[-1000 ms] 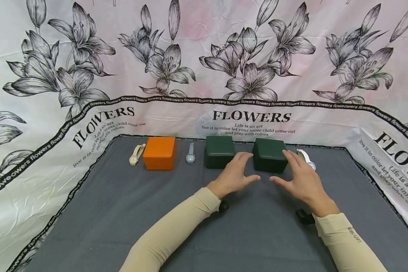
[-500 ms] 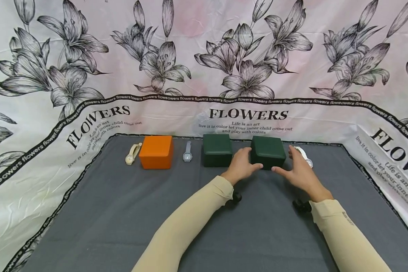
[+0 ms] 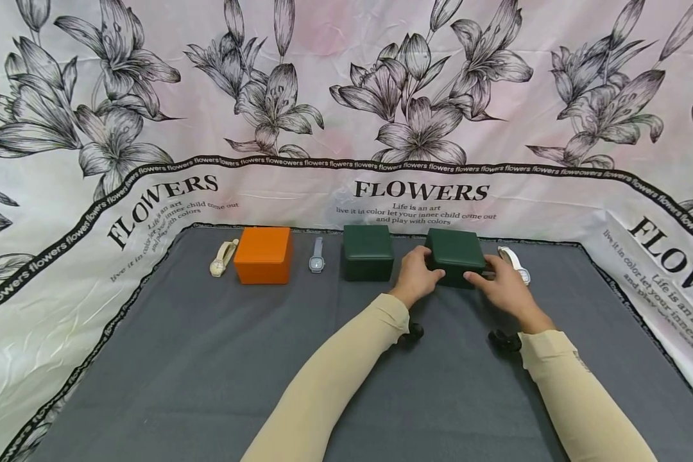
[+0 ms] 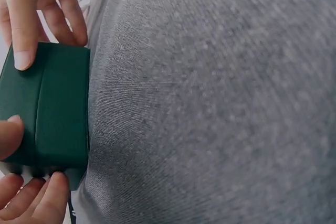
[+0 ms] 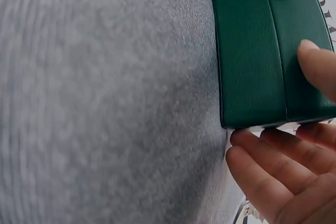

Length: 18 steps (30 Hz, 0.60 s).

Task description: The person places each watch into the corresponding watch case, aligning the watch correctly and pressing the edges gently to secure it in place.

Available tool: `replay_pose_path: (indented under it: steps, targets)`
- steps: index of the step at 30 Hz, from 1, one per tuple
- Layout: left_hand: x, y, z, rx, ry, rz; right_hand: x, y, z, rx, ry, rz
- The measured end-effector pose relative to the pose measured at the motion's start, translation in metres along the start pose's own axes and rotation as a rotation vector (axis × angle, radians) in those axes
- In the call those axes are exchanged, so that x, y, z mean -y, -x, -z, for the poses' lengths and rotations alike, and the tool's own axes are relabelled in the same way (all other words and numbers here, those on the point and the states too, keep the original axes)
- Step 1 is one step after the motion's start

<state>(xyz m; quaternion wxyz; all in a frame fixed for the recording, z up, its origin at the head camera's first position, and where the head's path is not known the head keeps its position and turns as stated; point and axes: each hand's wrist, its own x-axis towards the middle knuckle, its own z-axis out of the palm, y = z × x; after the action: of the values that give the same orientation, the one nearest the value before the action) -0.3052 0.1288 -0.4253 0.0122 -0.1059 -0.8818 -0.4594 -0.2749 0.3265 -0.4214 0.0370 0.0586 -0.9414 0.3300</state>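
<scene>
Both hands hold the right-hand dark green watch box [image 3: 455,250] from its two sides. My left hand [image 3: 417,277] has its fingers along the left side and its thumb on the front. On the right side, my right hand [image 3: 505,290] does the same, its thumb also on the front. The wrist views show the seam between lid and base running across the front of the green box [image 4: 63,103], with the lid down. A white-strapped watch [image 3: 515,264] lies just beyond my right hand. A second green box [image 3: 367,252] stands left of my left hand.
Further left are a blue-grey watch [image 3: 317,256], an orange box [image 3: 263,255] and a cream-strapped watch [image 3: 224,258]. They stand in a row along the back of the grey cloth [image 3: 208,372]. Behind rises a flower-print curtain [image 3: 300,186].
Both hands have closed in on the right green box, the left moving rightward, and now touch its sides and front. The camera view has shifted slightly. The boxes and watches keep their places.
</scene>
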Motion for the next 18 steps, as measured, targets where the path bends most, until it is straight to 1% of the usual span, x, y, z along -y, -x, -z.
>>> replay_pose_path:
  steps: [3,7,11,15,18]
  targets:
    - [0.001,0.001,-0.001,-0.034,0.011,-0.002,0.001,-0.001,-0.002,-0.023,0.000,0.003]
    - [0.000,0.001,-0.004,-0.048,0.013,-0.012,0.003,0.000,-0.002,-0.038,0.001,0.000]
    - [0.001,0.006,-0.003,-0.051,-0.033,-0.015,0.007,0.006,-0.003,-0.030,-0.007,-0.001]
    - [0.001,0.017,0.002,-0.022,-0.068,-0.023,0.011,0.017,-0.004,-0.029,0.016,-0.009]
    - [0.000,0.028,0.006,0.005,-0.068,-0.026,0.015,0.028,-0.005,-0.032,0.022,-0.021]
